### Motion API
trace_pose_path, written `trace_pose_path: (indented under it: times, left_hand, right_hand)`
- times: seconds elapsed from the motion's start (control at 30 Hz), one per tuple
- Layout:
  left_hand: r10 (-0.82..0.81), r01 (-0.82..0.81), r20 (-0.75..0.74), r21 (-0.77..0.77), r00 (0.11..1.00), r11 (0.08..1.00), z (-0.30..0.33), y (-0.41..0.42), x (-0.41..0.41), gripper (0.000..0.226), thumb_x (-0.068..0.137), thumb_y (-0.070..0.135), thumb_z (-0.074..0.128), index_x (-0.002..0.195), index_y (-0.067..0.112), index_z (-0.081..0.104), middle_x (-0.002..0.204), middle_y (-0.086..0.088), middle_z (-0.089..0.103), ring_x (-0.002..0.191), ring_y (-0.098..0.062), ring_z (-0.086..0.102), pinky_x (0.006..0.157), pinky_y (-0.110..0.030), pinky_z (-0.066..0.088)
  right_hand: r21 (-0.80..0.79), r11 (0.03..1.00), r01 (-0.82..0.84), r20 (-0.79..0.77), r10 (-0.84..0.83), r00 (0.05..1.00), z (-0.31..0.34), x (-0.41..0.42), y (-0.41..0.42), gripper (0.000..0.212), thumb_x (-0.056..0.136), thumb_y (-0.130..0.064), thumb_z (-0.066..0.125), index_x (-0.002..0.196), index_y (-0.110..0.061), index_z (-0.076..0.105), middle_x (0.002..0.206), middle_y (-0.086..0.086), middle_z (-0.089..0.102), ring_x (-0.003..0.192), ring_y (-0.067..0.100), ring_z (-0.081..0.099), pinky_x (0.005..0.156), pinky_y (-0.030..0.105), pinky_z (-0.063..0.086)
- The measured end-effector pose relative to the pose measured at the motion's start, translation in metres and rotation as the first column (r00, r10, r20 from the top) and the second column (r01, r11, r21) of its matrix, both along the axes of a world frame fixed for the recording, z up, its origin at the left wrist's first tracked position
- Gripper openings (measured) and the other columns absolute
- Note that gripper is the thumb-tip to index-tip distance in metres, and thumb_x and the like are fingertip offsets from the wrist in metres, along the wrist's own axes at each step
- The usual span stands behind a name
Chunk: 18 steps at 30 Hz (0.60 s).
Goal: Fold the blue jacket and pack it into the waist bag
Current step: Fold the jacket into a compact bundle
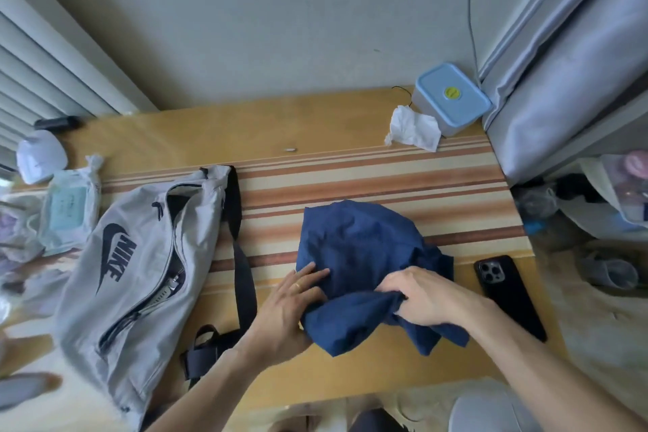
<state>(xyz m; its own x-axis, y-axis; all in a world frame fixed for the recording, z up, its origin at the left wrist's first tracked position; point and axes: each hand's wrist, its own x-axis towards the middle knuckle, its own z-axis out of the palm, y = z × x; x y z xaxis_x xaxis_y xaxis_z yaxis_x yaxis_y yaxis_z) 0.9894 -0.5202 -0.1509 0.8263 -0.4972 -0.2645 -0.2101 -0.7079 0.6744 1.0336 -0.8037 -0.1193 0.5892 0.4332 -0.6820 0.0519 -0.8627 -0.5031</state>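
Observation:
The blue jacket [361, 245] lies bunched into a compact bundle on the striped wooden table [350, 172], right of centre. My left hand [294, 305] cups the bundle's near left side, fingers spread on the fabric. My right hand [420, 295] grips a fold of the jacket at its near right. The grey waist bag [133, 256] with a black logo lies to the left, its top zip open and its black strap [242, 256] trailing between bag and jacket.
A black phone [508, 295] lies face down just right of the jacket. A blue-lidded box [452, 95] and crumpled tissue [413, 130] sit at the back right. A wipes pack [70, 207] and white items crowd the left edge. Grey curtain hangs at right.

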Motion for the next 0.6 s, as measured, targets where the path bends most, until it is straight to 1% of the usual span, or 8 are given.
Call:
trace_pose_path:
  times: [0.07,0.1,0.17,0.27,0.33,0.4,0.47,0.6]
  left_hand:
    - [0.251,-0.283,-0.256,-0.096,0.933,0.954,0.001,-0.011,0.020,0.027,0.076,0.042,0.066,0.098,0.028,0.073,0.107,0.018,0.072,0.107,-0.011,0.064,0.087,-0.021,0.047]
    - [0.362,-0.413,-0.370,-0.067,0.856,0.908,0.001,-0.016,0.032,0.024,0.079,0.046,0.065,0.085,0.024,0.071,0.082,0.016,0.068,0.082,-0.012,0.062,0.068,-0.020,0.045]
    - [0.549,-0.584,-0.433,0.063,0.715,0.810,0.001,-0.027,0.058,0.040,0.088,0.052,0.063,0.067,0.017,0.058,0.066,0.007,0.055,0.062,-0.014,0.049,0.052,-0.024,0.035]
    - [0.691,-0.682,-0.398,0.192,0.604,0.706,-0.007,-0.039,0.089,0.056,0.091,0.064,0.052,0.088,0.010,0.066,0.085,-0.005,0.065,0.073,-0.022,0.057,0.058,-0.031,0.039]
    - [0.741,-0.708,-0.339,0.242,0.579,0.664,-0.017,-0.046,0.100,0.063,0.090,0.069,0.046,0.100,0.010,0.068,0.091,-0.007,0.068,0.078,-0.026,0.059,0.063,-0.032,0.040]
    - [0.801,-0.739,-0.247,0.308,0.546,0.599,-0.023,-0.053,0.108,0.065,0.088,0.071,0.044,0.102,0.012,0.067,0.089,-0.005,0.067,0.079,-0.027,0.060,0.068,-0.034,0.044]
    - [0.849,-0.774,-0.140,0.357,0.510,0.524,-0.028,-0.062,0.109,0.065,0.087,0.071,0.046,0.108,0.011,0.062,0.099,-0.008,0.066,0.091,-0.031,0.061,0.077,-0.041,0.049]
    - [0.910,-0.843,-0.078,0.350,0.408,0.408,-0.029,-0.070,0.106,0.084,0.075,0.076,0.058,0.122,0.007,0.044,0.122,-0.012,0.056,0.118,-0.036,0.053,0.095,-0.048,0.044]
  right_hand:
    - [-0.038,0.995,0.089,-0.043,-0.090,0.995,0.005,0.025,-0.008,0.027,0.078,-0.040,0.064,0.079,-0.013,0.062,0.082,0.008,0.073,0.073,0.022,0.068,0.065,0.043,0.052]
    - [-0.038,0.985,0.171,-0.042,-0.173,0.984,0.005,0.037,-0.015,0.039,0.075,-0.050,0.069,0.079,-0.012,0.065,0.082,0.007,0.074,0.076,0.022,0.070,0.069,0.043,0.054]
    - [-0.056,0.934,0.353,0.048,-0.350,0.935,-0.001,0.055,-0.024,0.048,0.076,-0.058,0.071,0.074,-0.011,0.067,0.076,0.003,0.074,0.074,0.022,0.070,0.065,0.037,0.051]
    - [-0.152,0.831,0.534,0.473,-0.413,0.778,-0.012,0.072,-0.023,0.034,0.089,-0.050,0.064,0.077,-0.019,0.063,0.079,0.004,0.069,0.083,0.032,0.068,0.061,0.035,0.043]
    - [-0.082,0.812,0.578,0.738,-0.341,0.583,-0.017,0.069,-0.007,0.025,0.094,-0.038,0.060,0.104,-0.015,0.065,0.103,0.009,0.070,0.100,0.036,0.064,0.077,0.041,0.048]
    - [0.053,0.867,0.496,0.845,-0.304,0.440,-0.021,0.056,0.021,0.035,0.100,-0.036,0.050,0.122,-0.013,0.062,0.124,0.012,0.065,0.117,0.035,0.057,0.095,0.048,0.045]
    - [0.045,0.932,0.359,0.848,-0.226,0.480,-0.034,0.037,0.047,0.045,0.103,-0.043,0.043,0.134,-0.015,0.059,0.142,0.014,0.057,0.134,0.036,0.048,0.110,0.051,0.037]
    - [-0.176,0.952,0.249,0.695,-0.059,0.717,-0.091,0.031,0.052,0.058,0.104,-0.052,0.029,0.155,-0.028,0.037,0.165,0.013,0.028,0.152,0.038,0.025,0.121,0.054,0.022]
